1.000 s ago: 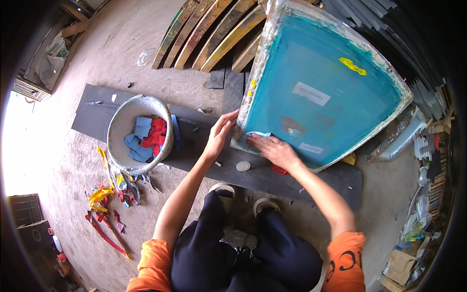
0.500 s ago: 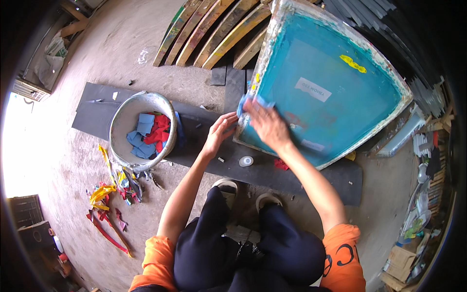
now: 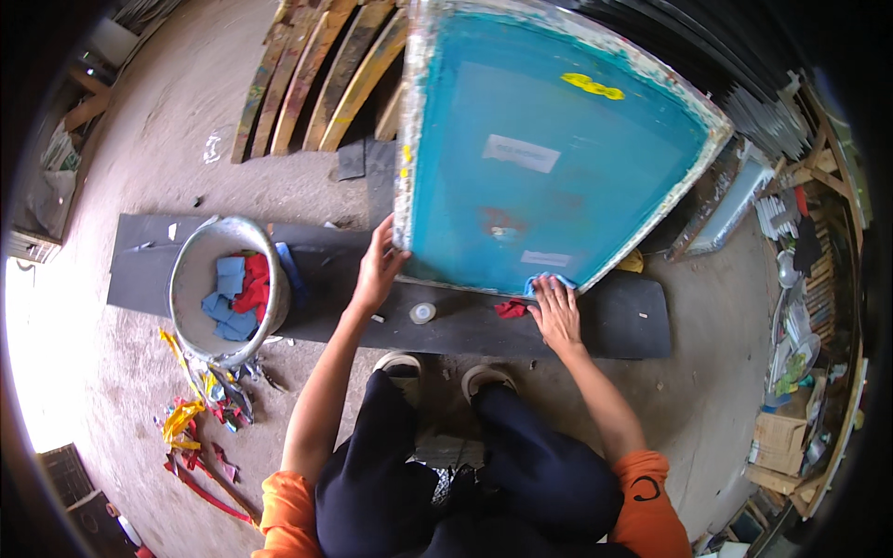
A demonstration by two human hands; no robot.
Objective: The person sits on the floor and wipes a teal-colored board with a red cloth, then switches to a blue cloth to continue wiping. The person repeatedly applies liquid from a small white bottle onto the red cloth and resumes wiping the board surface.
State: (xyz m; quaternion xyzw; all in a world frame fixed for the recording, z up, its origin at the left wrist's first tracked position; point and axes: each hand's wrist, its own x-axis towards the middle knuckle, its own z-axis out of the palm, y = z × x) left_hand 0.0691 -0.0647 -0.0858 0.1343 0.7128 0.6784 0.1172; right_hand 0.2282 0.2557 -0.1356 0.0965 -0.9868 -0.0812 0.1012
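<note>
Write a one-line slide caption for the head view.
Left hand steadies a blue framed screen while the right hand presses a blue cloth at its lower edge.

My left hand grips the lower left edge of the big framed screen, which stands tilted with its turquoise mesh facing me. My right hand presses a blue cloth against the screen's bottom edge, just beside a red rag lying on the black mat. A small roll of tape sits on the mat between my hands. To my left, a metal bucket holds blue and red cloth pieces, with colourful scraps scattered on the concrete floor near it.
</note>
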